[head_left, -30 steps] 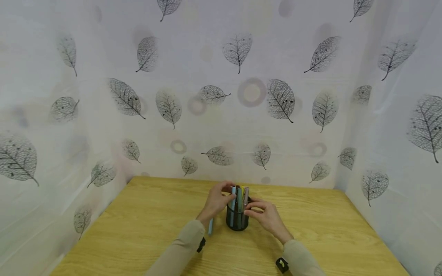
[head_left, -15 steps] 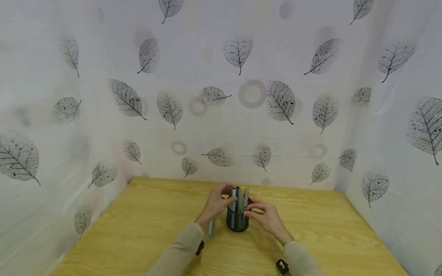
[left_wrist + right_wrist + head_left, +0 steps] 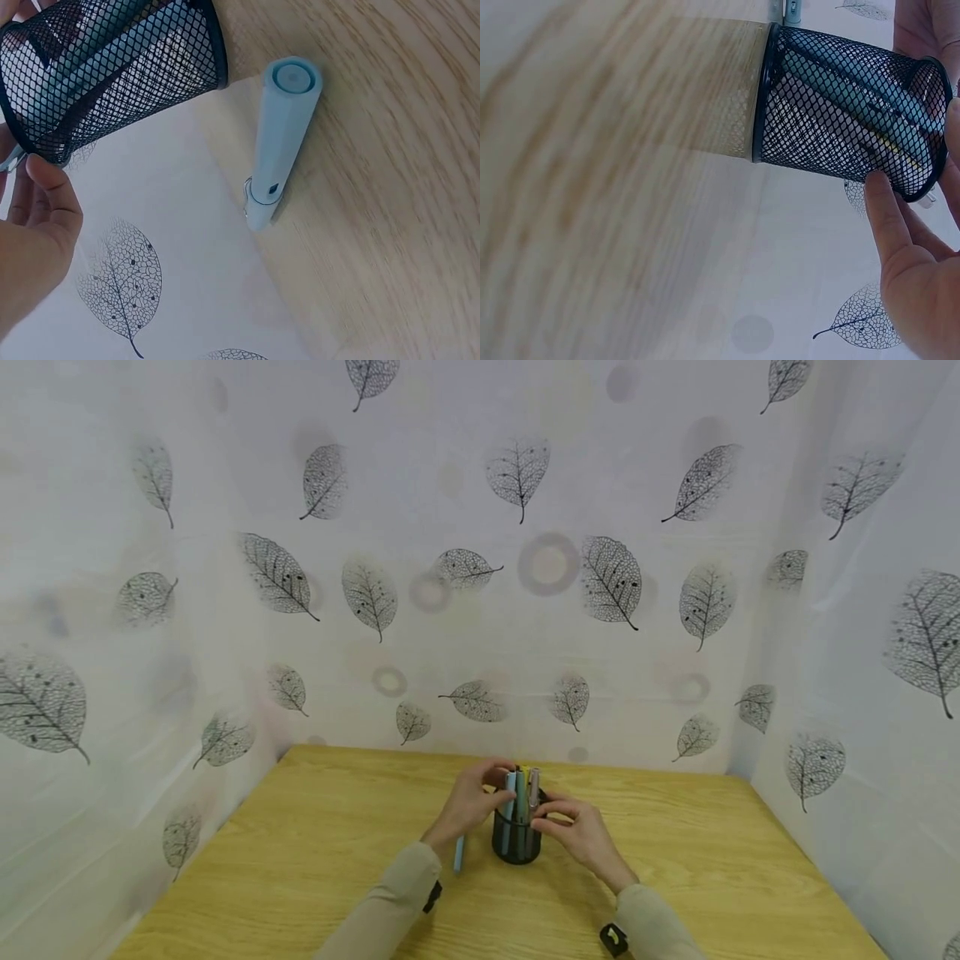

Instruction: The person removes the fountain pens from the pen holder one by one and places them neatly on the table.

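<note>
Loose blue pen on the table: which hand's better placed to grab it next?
Probably the left hand. The loose blue pen lies left of the mesh cup, close to that hand's wrist. The right hand is at the cup's other side, with the cup in between.

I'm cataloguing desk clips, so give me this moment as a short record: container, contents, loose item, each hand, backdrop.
Container: black mesh pen holder, upright on the wooden table
Contents: upright light-blue pen, green pen, yellow pen, pinkish pen; perhaps others
Loose item: second light-blue pen, lying left of the holder
Left hand: at the upright light-blue pen, seemingly pinching it
Right hand: touching the holder near its rim
Backdrop: pale sheet printed with dark leaves
</note>
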`<state>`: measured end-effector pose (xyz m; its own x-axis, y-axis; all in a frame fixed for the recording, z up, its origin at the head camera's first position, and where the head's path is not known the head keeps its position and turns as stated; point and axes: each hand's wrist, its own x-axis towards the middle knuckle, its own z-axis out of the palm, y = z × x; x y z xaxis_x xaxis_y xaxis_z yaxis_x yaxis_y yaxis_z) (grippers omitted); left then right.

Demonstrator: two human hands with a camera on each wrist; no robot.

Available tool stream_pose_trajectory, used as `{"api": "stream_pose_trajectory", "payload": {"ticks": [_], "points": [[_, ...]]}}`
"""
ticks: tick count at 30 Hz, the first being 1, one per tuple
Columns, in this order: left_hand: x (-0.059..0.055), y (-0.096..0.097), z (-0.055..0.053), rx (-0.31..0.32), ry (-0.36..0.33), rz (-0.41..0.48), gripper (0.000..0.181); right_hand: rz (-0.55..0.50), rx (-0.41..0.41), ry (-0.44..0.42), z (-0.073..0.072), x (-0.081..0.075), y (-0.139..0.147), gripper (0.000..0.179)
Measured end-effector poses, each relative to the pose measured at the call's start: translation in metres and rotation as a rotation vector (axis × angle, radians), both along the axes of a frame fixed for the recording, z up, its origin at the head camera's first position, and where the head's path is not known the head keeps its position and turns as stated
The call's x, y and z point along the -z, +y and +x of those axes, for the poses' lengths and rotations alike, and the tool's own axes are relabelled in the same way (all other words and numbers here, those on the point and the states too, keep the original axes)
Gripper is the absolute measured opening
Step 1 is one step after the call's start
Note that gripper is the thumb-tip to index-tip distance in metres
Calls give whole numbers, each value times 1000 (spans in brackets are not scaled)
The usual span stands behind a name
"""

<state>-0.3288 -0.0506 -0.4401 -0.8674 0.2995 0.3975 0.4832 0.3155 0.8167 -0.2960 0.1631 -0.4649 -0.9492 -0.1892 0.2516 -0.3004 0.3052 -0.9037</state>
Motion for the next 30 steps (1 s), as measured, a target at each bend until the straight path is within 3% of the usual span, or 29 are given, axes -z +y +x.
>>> {"api": "stream_pose_trajectory", "payload": {"ticks": [9,19,30], "points": [[-10,-2,-2,-38,1,57,36,-9,-3,-20,2,-2,0,10],[-11,-4,-6,-59,18,105,36,-6,-7,-9,1,1,0,10],[-18,-4,-3,-84,-21,163,37,-4,-20,-3,4,-2,1,10]]}}
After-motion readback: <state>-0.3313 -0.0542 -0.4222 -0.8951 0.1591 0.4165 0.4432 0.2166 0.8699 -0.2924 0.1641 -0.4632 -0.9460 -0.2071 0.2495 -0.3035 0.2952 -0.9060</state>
